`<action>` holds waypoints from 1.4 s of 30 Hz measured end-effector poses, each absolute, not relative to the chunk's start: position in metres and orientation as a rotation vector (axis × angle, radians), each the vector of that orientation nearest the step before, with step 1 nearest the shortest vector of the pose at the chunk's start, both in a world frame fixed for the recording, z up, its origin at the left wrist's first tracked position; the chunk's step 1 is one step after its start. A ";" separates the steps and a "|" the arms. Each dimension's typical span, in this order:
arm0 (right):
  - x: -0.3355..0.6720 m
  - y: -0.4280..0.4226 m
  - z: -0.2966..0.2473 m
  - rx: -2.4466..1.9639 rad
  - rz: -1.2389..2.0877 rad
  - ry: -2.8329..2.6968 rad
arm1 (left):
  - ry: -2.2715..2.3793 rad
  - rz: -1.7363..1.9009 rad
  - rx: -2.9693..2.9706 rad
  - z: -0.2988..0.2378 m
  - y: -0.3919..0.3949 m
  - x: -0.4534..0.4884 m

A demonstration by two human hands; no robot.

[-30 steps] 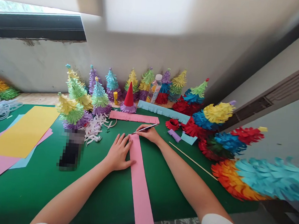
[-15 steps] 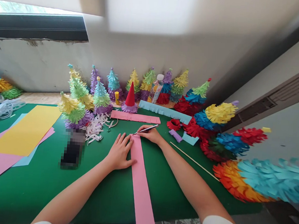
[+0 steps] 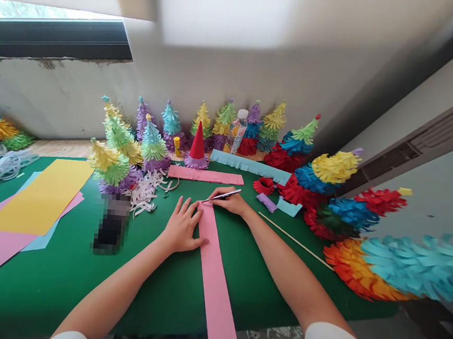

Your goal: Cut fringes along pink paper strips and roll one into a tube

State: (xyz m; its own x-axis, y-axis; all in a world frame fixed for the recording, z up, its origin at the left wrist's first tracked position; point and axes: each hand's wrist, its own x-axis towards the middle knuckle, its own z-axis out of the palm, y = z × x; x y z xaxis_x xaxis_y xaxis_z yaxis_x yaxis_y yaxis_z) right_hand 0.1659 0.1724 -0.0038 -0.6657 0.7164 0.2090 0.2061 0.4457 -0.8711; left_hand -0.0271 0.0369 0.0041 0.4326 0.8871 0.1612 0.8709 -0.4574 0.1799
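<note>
While the left hand [image 3: 184, 226] lies spread, gripping nothing, thumb on the pink strip [image 3: 218, 284] near its far end, presumably to pin it flat on the table [image 3: 153, 299], the right hand [image 3: 229, 202] pinches a pen [image 3: 229, 194] near the tip there, likely for control.

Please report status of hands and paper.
Left hand on edge of long pink strip. Right hand holds pen at its far end. Nothing else on strip.

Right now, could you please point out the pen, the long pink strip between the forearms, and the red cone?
Pen [image 3: 229, 193]: head view, on its barrel.
Long pink strip [image 3: 216, 281]: head view, on its bare middle.
Red cone [image 3: 197, 145]: head view, on its side, below the tip.
</note>
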 end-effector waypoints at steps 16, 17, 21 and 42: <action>0.183 0.176 0.001 -0.839 1.180 -2.148 | 1.623 0.341 2.605 0.009 0.036 -0.026; 0.184 0.176 0.002 -0.844 1.184 -2.143 | 1.622 0.341 2.604 0.009 0.036 -0.026; 0.190 0.176 0.002 -0.881 1.191 -2.122 | 1.613 0.351 2.599 0.007 0.037 -0.027; 0.199 0.175 -0.002 -0.962 1.365 -1.903 | 1.587 0.364 2.577 0.004 0.037 -0.029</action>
